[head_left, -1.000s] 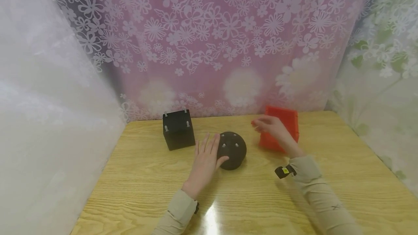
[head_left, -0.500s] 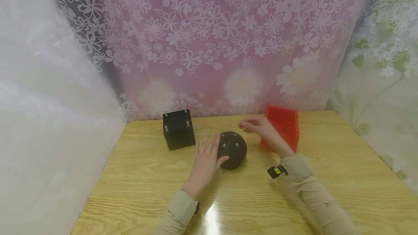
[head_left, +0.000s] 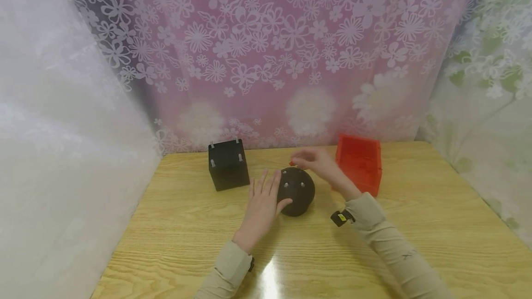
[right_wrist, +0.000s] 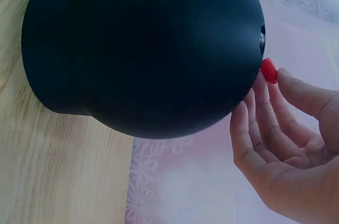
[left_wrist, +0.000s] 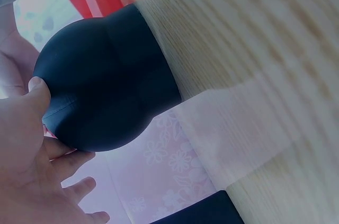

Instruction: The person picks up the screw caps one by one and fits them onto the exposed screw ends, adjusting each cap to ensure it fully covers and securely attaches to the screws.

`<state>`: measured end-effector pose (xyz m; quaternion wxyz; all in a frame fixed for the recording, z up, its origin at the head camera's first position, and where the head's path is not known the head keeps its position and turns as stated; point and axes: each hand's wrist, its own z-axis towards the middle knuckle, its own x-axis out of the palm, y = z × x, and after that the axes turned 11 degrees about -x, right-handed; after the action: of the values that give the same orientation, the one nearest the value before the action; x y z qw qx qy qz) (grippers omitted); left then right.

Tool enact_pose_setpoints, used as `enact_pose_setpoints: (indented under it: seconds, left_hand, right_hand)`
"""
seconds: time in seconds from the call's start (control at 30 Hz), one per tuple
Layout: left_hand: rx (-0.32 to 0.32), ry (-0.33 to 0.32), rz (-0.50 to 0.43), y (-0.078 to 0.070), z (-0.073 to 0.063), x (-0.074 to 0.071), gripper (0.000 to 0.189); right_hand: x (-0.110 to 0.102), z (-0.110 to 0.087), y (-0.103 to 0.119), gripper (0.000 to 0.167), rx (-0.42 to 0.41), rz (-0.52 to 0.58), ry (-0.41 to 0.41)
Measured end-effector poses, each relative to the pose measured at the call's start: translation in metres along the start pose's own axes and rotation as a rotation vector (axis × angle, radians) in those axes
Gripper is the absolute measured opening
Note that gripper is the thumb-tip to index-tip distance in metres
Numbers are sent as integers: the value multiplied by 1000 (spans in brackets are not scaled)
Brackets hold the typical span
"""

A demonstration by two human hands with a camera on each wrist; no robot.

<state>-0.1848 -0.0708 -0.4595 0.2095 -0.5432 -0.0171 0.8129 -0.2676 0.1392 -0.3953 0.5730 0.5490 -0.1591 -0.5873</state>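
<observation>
A black ball-shaped object (head_left: 296,200) on a narrower base stands mid-table, with several small metal posts (head_left: 302,184) in its top. My left hand (head_left: 258,209) rests against its left side, fingers straight and spread, with the thumb (left_wrist: 38,94) touching its surface in the left wrist view. At the ball's far upper side is my right hand (head_left: 321,165), pinching a small red capsule-shaped piece (right_wrist: 269,71) between thumb and fingers. In the right wrist view the piece is close beside the ball, near a recessed metal post (right_wrist: 262,41); whether they touch, I cannot tell.
Behind my left hand stands a black box (head_left: 229,174) with several metal posts on top. At the back right a red open bin (head_left: 358,163) holds red contents too blurred to make out. A pink floral curtain (head_left: 266,59) hangs behind the wooden table (head_left: 174,239).
My right hand has moved left from in front of the red bin to the far side of the ball's top, carrying the small red piece. My left hand has stayed in place.
</observation>
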Motion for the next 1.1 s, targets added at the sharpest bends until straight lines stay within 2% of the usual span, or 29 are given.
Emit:
enact_pose_setpoints:
  seconds: [0.13, 0.4, 0.87, 1.1]
  left_hand:
    - [0, 4, -1, 0, 0, 1, 81]
    - [-28, 42, -10, -1, 1, 0, 82]
    - [-13, 12, -13, -1, 0, 0, 81]
    - [-10, 3, -9, -1, 0, 0, 82]
  right_hand:
    - [5, 2, 1, 27, 3, -83, 4]
    - [13, 9, 6, 21, -72, -298, 32]
    - [19, 10, 11, 17, -83, -407, 70]
    - [21, 9, 12, 15, -123, -455, 84]
